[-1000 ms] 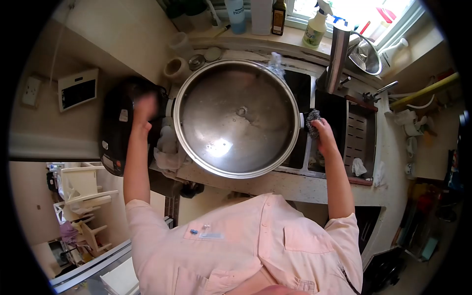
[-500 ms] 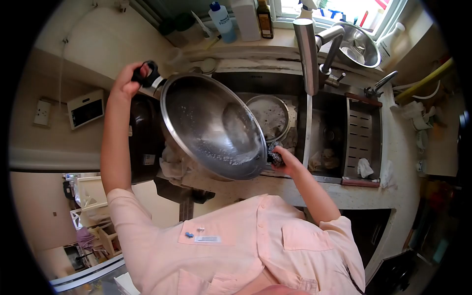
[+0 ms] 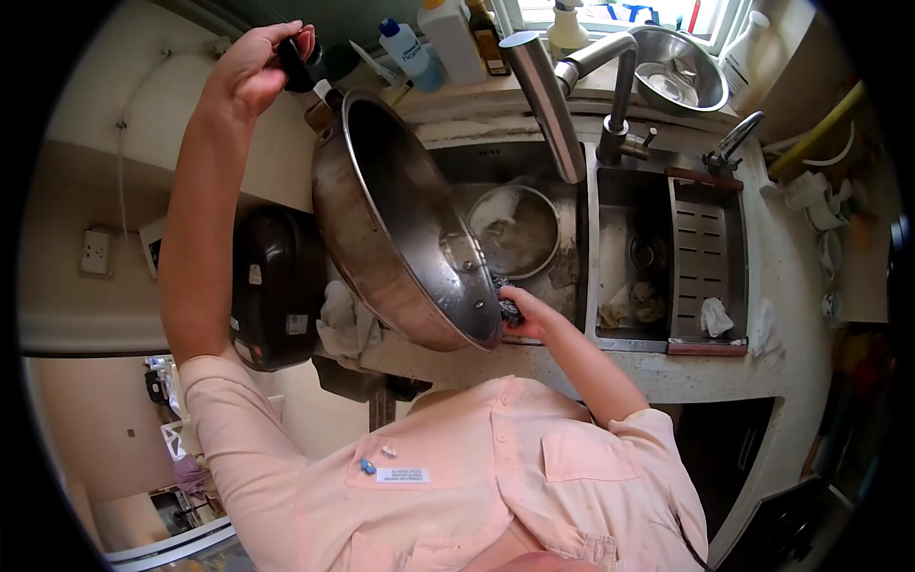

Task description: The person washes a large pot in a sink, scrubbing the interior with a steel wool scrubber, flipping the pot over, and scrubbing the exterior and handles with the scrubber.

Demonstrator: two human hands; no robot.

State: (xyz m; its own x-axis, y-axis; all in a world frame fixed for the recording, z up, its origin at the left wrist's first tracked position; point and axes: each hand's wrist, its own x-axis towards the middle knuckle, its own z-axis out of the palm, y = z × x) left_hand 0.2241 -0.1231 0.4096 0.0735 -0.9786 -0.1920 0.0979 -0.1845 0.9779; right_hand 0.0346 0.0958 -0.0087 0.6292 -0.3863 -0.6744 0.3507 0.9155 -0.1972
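A large steel wok (image 3: 391, 219) is tipped steeply on its side above the left sink basin, handle end high and its far rim low near my right hand. My left hand (image 3: 250, 76) is closed around its black handle (image 3: 303, 67) at the upper left. At the low rim, my right hand (image 3: 534, 316) is closed on a steel wool scourer (image 3: 507, 294), pressed near the wok's edge; whether it also grips a side handle is hidden. Below, a round metal pan (image 3: 519, 234) holding cloudy water sits in the left basin (image 3: 572, 191).
A faucet (image 3: 545, 105) reaches over the sink divider. The right basin (image 3: 620, 229) has a slotted tray (image 3: 701, 257) with a crumpled white wad. Bottles (image 3: 412, 55) and a steel bowl (image 3: 681, 71) line the back ledge. A dark appliance (image 3: 276, 286) and a cloth (image 3: 345, 322) stand left.
My left hand has raised the handle, tilting the wok far more steeply, so its outer side now shows. Most suds inside have gone. My right hand has shifted slightly left and down.
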